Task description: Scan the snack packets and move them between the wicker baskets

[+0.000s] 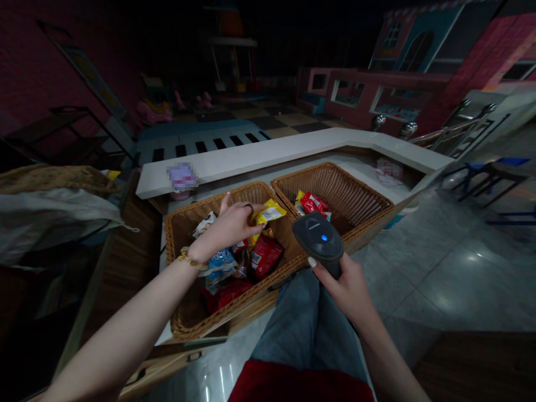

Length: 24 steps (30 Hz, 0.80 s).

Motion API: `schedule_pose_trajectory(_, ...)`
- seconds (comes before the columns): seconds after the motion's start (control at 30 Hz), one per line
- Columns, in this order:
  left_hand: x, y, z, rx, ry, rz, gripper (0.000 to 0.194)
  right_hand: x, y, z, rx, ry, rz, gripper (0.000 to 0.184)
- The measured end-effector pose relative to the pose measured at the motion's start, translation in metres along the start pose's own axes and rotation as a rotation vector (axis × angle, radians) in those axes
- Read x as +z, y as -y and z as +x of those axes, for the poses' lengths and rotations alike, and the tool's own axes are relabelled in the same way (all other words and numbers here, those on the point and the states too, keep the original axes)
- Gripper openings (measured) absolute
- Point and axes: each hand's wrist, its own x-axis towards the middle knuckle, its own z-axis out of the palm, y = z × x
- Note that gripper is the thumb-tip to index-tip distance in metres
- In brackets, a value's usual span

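Note:
My left hand (pixel 235 226) is over the left wicker basket (pixel 178 322), its thumb and fingers pinching a small yellow snack packet (pixel 271 211). Below it in that basket lie a dark red packet (pixel 266 256), a blue packet (pixel 221 262) and other snack bags, partly hidden by the hand. My right hand (pixel 345 287) grips a black handheld barcode scanner (pixel 317 236) by its handle. A blue light glows on the scanner's top. Its head overlaps my view of the right wicker basket (pixel 355 192), where a red packet (pixel 314 203) sits among a few others.
Both baskets stand on a white counter with a raised ledge (pixel 259 152). A pixelated purple item (pixel 182 177) is at the ledge's left end. White cloth or plastic (pixel 62 220) lies to the left. A dark stool (pixel 498 173) stands on the tiled floor at right.

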Motion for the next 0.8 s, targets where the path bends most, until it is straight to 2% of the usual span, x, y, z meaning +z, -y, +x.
schedule_pose_trajectory(0.17,-0.008,-0.009,-0.005,0.006,-0.229,0.089,0.049,0.003,0.003,0.002,-0.001,0.010,0.000,0.018)
schedule_pose_trajectory(0.23,-0.006,-0.013,-0.006,0.050,-0.276,0.154,0.050,0.005,0.004,0.002,-0.002,0.011,-0.003,0.019)
schedule_pose_trajectory(0.37,-0.001,-0.015,-0.006,0.122,-0.255,0.245,0.050,0.010,0.007,0.002,-0.001,0.050,0.017,0.024)
schedule_pose_trajectory(0.53,0.000,-0.013,-0.005,0.115,-0.259,0.250,0.050,0.013,0.012,0.002,0.008,0.142,-0.003,0.018)
schedule_pose_trajectory(0.8,0.001,-0.015,-0.006,0.138,-0.288,0.245,0.042,0.014,0.015,0.001,-0.016,0.135,-0.004,0.012)
